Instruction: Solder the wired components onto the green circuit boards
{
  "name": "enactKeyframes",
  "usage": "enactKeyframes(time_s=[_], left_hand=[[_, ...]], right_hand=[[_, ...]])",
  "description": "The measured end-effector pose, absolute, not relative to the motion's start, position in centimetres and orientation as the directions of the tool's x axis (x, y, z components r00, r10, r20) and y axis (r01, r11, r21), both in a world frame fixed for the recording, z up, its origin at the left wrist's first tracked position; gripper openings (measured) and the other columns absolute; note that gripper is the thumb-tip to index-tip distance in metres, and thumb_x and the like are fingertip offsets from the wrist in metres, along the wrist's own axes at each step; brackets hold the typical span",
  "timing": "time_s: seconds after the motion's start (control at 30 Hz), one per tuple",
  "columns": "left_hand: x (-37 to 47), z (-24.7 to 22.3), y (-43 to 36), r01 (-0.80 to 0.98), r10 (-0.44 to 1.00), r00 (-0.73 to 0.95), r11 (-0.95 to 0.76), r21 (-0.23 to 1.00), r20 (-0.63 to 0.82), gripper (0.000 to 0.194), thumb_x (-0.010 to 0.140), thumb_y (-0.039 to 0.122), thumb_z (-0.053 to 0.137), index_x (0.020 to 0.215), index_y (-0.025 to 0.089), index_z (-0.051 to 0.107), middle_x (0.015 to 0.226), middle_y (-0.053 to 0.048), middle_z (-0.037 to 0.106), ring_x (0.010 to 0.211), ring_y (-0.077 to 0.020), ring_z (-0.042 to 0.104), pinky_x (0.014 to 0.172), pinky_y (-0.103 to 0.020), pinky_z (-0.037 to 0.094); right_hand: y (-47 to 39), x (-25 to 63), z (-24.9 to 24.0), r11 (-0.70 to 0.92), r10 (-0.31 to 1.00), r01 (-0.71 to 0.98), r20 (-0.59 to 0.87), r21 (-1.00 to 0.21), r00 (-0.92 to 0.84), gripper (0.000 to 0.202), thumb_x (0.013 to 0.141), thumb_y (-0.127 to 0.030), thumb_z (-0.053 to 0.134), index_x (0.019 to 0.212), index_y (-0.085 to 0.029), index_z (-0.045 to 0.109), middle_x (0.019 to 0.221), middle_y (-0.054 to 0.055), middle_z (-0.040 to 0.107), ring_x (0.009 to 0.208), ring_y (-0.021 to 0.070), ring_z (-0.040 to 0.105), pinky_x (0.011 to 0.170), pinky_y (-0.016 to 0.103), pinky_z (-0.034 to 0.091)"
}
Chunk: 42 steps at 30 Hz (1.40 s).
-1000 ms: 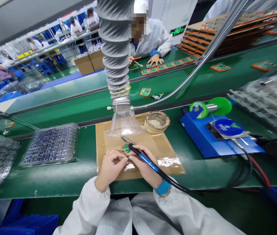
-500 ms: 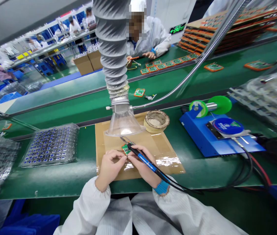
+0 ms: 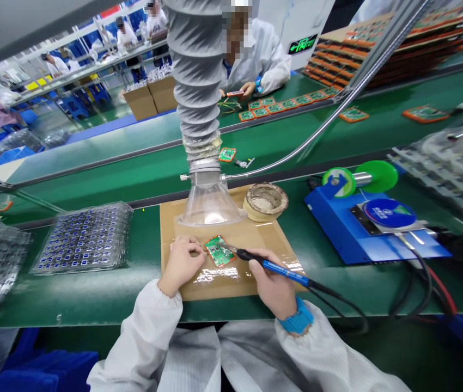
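Observation:
A small green circuit board with an orange edge lies on the tape-covered cardboard sheet. My right hand grips a blue and black soldering iron, its tip over the right part of the board. Thumb and fingers of my left hand are pinched together close to the board's left corner; what they hold, if anything, is too small to make out. Just above the board hangs a clear fume hood on a grey ribbed duct.
A round bowl stands on the cardboard's far right. Further right is a blue solder feeder with a green reel; cables run near my right arm. Stacked plastic trays sit left. Across the belt, a co-worker handles a part near boards.
My hands have come apart: the right has moved right and turned the iron's tip toward the board. The board now lies in fuller view, with the left hand still at its left side.

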<state>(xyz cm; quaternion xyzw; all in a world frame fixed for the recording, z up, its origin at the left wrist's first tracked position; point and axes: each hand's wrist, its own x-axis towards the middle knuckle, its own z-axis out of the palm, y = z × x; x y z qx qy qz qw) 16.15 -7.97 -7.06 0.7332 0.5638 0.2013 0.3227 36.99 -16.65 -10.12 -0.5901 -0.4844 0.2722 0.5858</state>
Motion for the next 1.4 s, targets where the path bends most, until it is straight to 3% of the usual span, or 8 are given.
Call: enactKeyframes(time_s=[0.1,0.2,0.57,1.4], left_hand=[[16.47,-6.83,-7.96,0.714,0.955,0.283,-0.149,0.684,-0.087,0.021,0.081,0.015,0.072,0.062,0.023,0.071,0.093,-0.003,0.071,0.104,-0.0243,0.059,0.103,-0.047,0.039],[16.66,-6.64,-7.95,0.728,0.956,0.278,-0.147,0.670,-0.093,0.021,0.080,0.015,0.072,0.061,0.023,0.070,0.092,-0.003,0.071,0.104,-0.0247,0.059,0.102,-0.047,0.038],[16.79,-6.45,-7.77,0.750,0.952,0.280,-0.133,0.648,-0.128,0.022,0.080,0.015,0.072,0.059,0.022,0.068,0.093,-0.003,0.071,0.105,-0.0254,0.058,0.102,-0.048,0.036],[16.89,-6.34,-7.81,0.770,0.948,0.282,-0.135,0.623,-0.144,0.022,0.082,0.016,0.072,0.061,0.021,0.069,0.095,-0.002,0.070,0.105,-0.0231,0.057,0.103,-0.046,0.036]], right_hand=[[-17.10,36.99,-10.20,0.181,0.877,0.275,0.281,-0.944,0.388,0.015,0.093,-0.037,0.064,0.088,-0.025,0.070,0.083,0.004,0.076,0.077,0.0211,0.074,0.071,0.032,0.061],[-17.21,36.60,-10.29,0.184,0.902,0.319,0.289,-0.930,0.322,0.014,0.093,-0.037,0.065,0.088,-0.025,0.070,0.082,0.004,0.076,0.075,0.0210,0.074,0.066,0.031,0.059],[-17.24,36.43,-10.64,0.182,0.922,0.415,0.301,-0.892,0.242,0.009,0.094,-0.033,0.065,0.092,-0.026,0.069,0.087,0.003,0.077,0.079,0.0206,0.074,0.070,0.031,0.057],[-17.13,36.48,-10.52,0.253,0.897,0.434,0.377,-0.865,0.229,0.002,0.092,-0.027,0.066,0.094,-0.026,0.067,0.086,0.001,0.077,0.077,0.0182,0.075,0.068,0.027,0.057]])
